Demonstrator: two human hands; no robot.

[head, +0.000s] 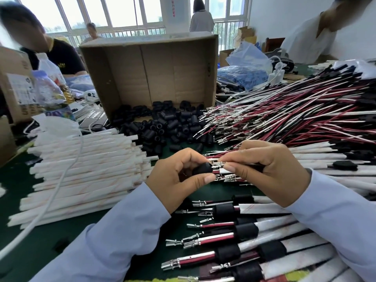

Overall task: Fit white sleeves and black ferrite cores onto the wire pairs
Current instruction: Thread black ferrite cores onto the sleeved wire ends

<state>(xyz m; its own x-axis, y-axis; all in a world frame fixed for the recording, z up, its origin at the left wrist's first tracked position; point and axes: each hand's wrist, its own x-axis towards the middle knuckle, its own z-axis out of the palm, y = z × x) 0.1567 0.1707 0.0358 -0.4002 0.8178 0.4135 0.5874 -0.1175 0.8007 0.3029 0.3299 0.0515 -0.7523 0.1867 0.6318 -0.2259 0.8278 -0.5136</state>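
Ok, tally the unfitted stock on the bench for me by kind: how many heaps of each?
Stack of empty white sleeves: 1
Heap of loose black ferrite cores: 1
Pile of bare wire pairs: 1
Total: 3

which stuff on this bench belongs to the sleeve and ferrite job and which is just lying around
Job: ferrite core held in left hand, wire pair pinched by right hand, black core pile, white sleeve stack, loose wire bundle, finished assemblies.
Lying about: plastic bottle, bag of blue parts, white cable.
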